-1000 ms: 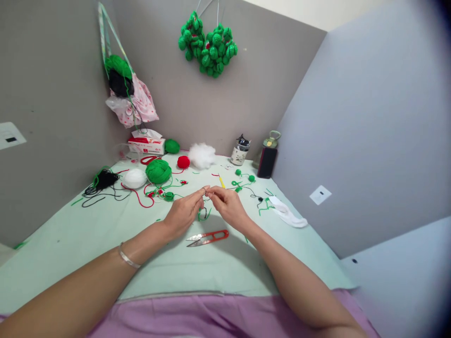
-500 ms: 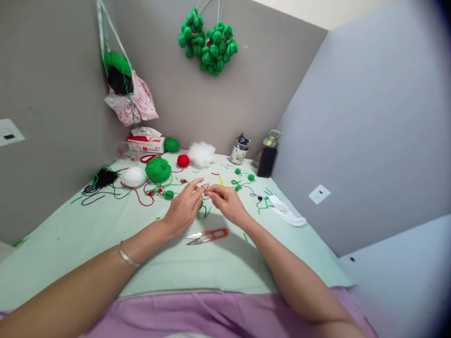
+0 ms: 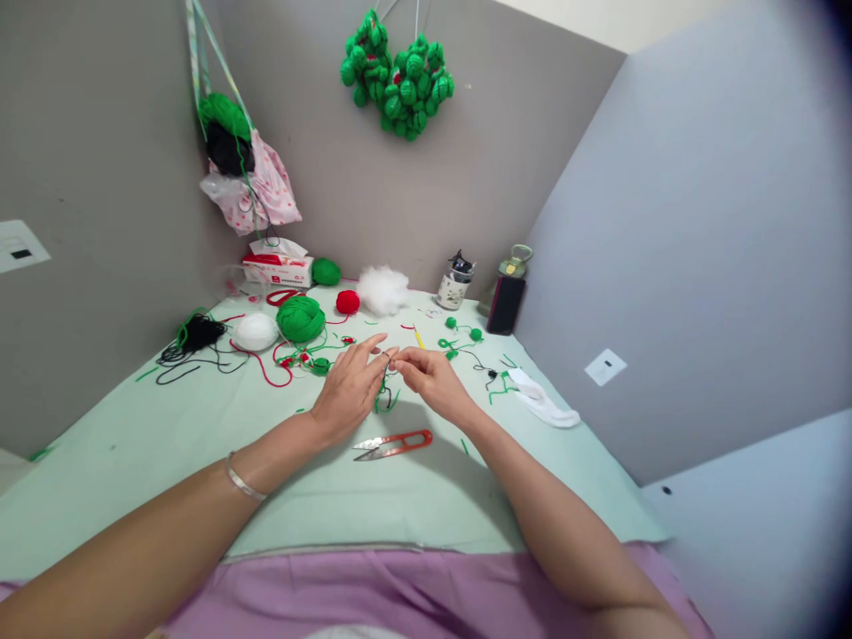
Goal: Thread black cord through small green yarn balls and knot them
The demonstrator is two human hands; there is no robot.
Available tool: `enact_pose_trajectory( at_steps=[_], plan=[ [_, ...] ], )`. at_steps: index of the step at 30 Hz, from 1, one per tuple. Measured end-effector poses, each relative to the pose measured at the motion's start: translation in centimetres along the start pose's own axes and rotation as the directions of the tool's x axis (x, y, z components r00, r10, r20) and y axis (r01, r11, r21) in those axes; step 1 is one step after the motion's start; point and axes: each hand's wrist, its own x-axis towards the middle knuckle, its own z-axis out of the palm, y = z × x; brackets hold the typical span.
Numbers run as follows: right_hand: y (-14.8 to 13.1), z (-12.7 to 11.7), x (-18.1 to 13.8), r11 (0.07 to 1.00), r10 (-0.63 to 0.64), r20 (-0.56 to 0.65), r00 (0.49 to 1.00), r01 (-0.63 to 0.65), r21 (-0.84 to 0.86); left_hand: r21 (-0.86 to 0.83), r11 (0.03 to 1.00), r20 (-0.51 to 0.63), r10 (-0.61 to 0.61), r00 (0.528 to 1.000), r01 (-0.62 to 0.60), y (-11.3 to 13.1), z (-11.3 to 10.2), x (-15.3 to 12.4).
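Over the middle of the table, my left hand (image 3: 347, 389) and my right hand (image 3: 431, 380) meet at the fingertips. A thin dark strand, seemingly black yarn (image 3: 388, 396), runs around a finger of my left hand, whose fingers are bent together. My right thumb and fingers are pinched on the strand close by. Black and green ends dangle below the fingers; what else the left fingers hold is hidden. Nearer me lie thread snips (image 3: 399, 444) with an orange-red handle, blades pointing left. Just beyond my right hand is a yellow-handled tool (image 3: 419, 338), probably a crochet hook.
To the left sit a green yarn ball (image 3: 301, 319), a white yarn ball (image 3: 255, 332) and black yarn (image 3: 201, 334). White stuffing (image 3: 383, 291), a red yarn ball (image 3: 347, 303) and a cup (image 3: 453, 289) stand behind. A phone (image 3: 506, 305) leans right, beyond white fabric (image 3: 542, 399).
The whole view has shifted very slightly. My hands stay together, with the dark strand between them showing a little differently at the fingertips. Nothing on the table has moved.
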Motion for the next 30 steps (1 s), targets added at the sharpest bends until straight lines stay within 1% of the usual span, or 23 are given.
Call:
enact_pose_trajectory(
  at_steps=[2,5,8,10,12,14,15,17,19,21,22,24,30],
  plan=[
    [-0.1,-0.1,0.1,0.999,0.025,0.021,0.999,-0.026,0.041,0.006,1.000,-0.003,0.006,1.000,-0.006,-0.1,0.1,0.0],
    [-0.2,-0.2,0.1,0.994,0.061,-0.005,0.998,-0.061,0.087,0.019,1.000,0.003,0.002,1.000,-0.002,-0.2,0.1,-0.1],
    [-0.5,-0.2,0.1,0.991,0.046,0.049,0.998,-0.052,0.124,-0.009,1.000,0.014,0.004,1.000,-0.003,-0.3,-0.1,0.1],
    [-0.5,-0.2,0.0,0.992,0.027,0.029,0.999,-0.030,0.122,-0.077,0.997,0.000,-0.015,1.000,0.015,-0.1,-0.5,0.3],
    [-0.5,0.0,-0.2,0.998,0.010,-0.044,0.999,-0.007,0.065,-0.203,0.975,-0.015,-0.092,0.996,0.087,0.0,-0.9,0.6],
    [-0.3,0.2,-0.4,0.999,-0.026,-0.105,0.994,0.021,-0.046,-0.369,0.905,0.010,-0.224,0.974,0.212,0.1,-1.2,0.9],
    [-0.1,0.3,-0.5,0.992,-0.054,-0.127,0.990,0.039,-0.118,-0.451,0.846,0.042,-0.298,0.954,0.284,0.2,-1.3,1.0],
    [0.2,0.6,-0.7,0.960,-0.123,-0.150,0.981,0.079,-0.270,-0.590,0.690,0.131,-0.430,0.893,0.419,0.1,-1.5,1.2],
    [0.4,0.9,-0.9,0.911,-0.184,-0.150,0.971,0.111,-0.397,-0.683,0.529,0.214,-0.514,0.831,0.504,0.1,-1.5,1.4],
    [0.5,1.1,-1.1,0.868,-0.222,-0.136,0.966,0.132,-0.479,-0.735,0.417,0.265,-0.550,0.792,0.535,0.2,-1.5,1.5],
    [0.5,1.2,-1.1,0.851,-0.233,-0.128,0.964,0.139,-0.507,-0.750,0.385,0.277,-0.556,0.784,0.538,0.2,-1.5,1.5],
    [0.5,1.3,-1.2,0.822,-0.251,-0.119,0.961,0.146,-0.551,-0.766,0.354,0.290,-0.556,0.779,0.537,0.3,-1.5,1.6],
    [0.9,1.2,-1.2,0.760,-0.311,-0.118,0.943,0.172,-0.627,-0.769,0.322,0.333,-0.536,0.776,0.552,0.0,-1.6,1.5]
  ],
)
